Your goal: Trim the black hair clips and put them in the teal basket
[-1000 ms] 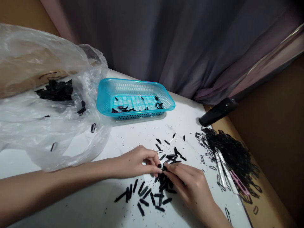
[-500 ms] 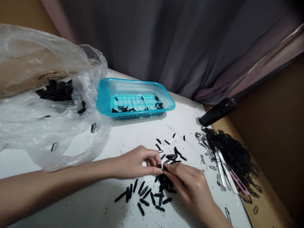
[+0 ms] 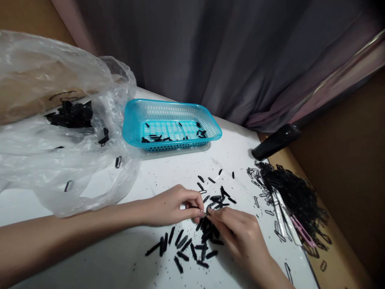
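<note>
My left hand comes in from the left with thumb and fingers pinched on a small piece too small to make out. Fingertip to fingertip with it, my right hand pinches at the same spot, where a thin sliver shows between the two. Beneath and around the fingertips lies a pile of short black pieces. More black strips are spread below my left hand. Beyond the hands, a blue basket holds several similar black pieces.
A clear plastic bag with black pieces lies at the left. At the right edge are a heap of thin black loops, pink-handled tweezers and a black cylindrical object. A dark curtain hangs behind.
The fingers of my left hand have curled and shifted slightly at the pinch. The dark piece between the fingertips shows less than before. Everything else looks the same.
</note>
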Action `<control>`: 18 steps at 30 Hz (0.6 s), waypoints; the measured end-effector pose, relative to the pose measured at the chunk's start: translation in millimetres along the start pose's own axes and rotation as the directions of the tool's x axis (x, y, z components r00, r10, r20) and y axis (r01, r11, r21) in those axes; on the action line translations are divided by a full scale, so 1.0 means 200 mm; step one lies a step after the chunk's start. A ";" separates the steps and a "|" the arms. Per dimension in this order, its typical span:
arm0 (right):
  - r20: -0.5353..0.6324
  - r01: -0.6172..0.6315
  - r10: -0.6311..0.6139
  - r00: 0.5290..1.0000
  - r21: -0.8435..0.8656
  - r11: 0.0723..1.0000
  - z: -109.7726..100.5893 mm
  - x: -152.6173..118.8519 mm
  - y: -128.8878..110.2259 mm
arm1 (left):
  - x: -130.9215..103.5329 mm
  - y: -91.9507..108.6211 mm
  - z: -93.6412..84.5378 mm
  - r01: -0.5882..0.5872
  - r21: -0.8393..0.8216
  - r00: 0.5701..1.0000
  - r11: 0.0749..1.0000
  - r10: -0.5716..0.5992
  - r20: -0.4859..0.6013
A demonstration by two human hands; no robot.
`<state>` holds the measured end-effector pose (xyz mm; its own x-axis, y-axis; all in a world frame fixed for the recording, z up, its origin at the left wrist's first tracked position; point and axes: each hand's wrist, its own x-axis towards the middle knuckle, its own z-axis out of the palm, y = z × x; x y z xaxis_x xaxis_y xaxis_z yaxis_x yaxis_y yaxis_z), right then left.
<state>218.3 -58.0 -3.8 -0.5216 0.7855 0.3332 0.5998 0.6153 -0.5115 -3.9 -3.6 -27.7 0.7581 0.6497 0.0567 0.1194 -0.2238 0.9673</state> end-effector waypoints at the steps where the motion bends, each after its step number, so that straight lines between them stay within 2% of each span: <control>1: 0.001 0.002 -0.002 1.000 -0.003 1.000 0.00 0.00 0.00 | 0.00 0.00 0.00 0.005 0.004 1.000 1.000 -0.005 -0.002; 18: 0.034 -0.078 0.077 0.996 0.019 0.997 -0.01 0.00 0.00 | 0.00 0.00 0.00 0.128 -0.100 0.991 0.987 -0.132 -0.029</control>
<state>220.4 -58.7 -1.7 -0.4942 0.8278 0.2656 0.6272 0.5511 -0.5504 -3.7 -4.1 -28.0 0.7168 0.6943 -0.0639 0.1507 -0.0648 0.9865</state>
